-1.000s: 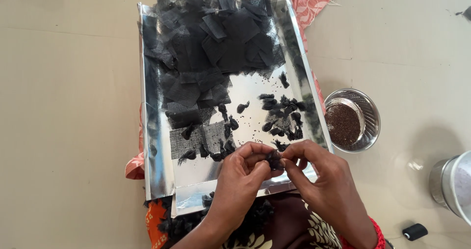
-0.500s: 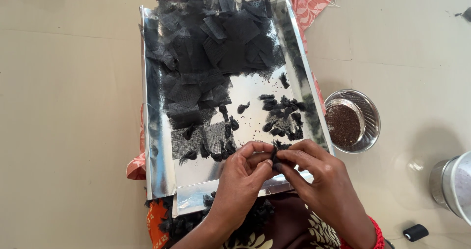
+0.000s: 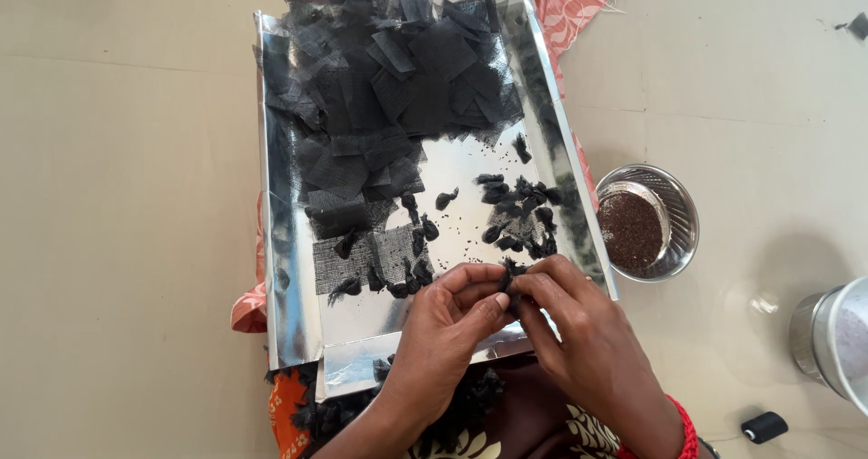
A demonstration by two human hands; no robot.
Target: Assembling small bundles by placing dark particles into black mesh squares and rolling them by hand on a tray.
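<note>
The fingers (image 3: pixel 495 289) of both hands meet over the near edge of a silver foil-lined tray (image 3: pixel 291 269), pinched shut together around a small black net bundle (image 3: pixel 509 283) that shows only as a dark tuft between the fingertips. The left hand (image 3: pixel 448 328) comes in from below with its thumb and first fingers pressed to the bundle; the right hand (image 3: pixel 588 332) closes on it from the other side, a red bangle (image 3: pixel 685 427) at its wrist. The bundle is held just above the tray's bare shiny bottom, near the front rim. Just beyond the hands, a scatter of finished black bundles (image 3: pixel 520 210) lies on the right part of the tray, with a second loose group (image 3: pixel 398 260) to the left of it, some resting on a flat square of net (image 3: pixel 366 255). Tiny dark grains speckle the foil between them. The far half of the tray is heaped with overlapping squares of black net (image 3: pixel 389 88). To the right of the tray, on the pale floor (image 3: pixel 127 242), stands a steel bowl (image 3: pixel 683 215) holding dark brown seeds (image 3: pixel 631 231). Farther right, at the picture's edge, is a metal container (image 3: pixel 836 341), and near it lies a small black spool (image 3: pixel 764 426). Patterned orange cloth (image 3: pixel 579 2) shows under the tray.
</note>
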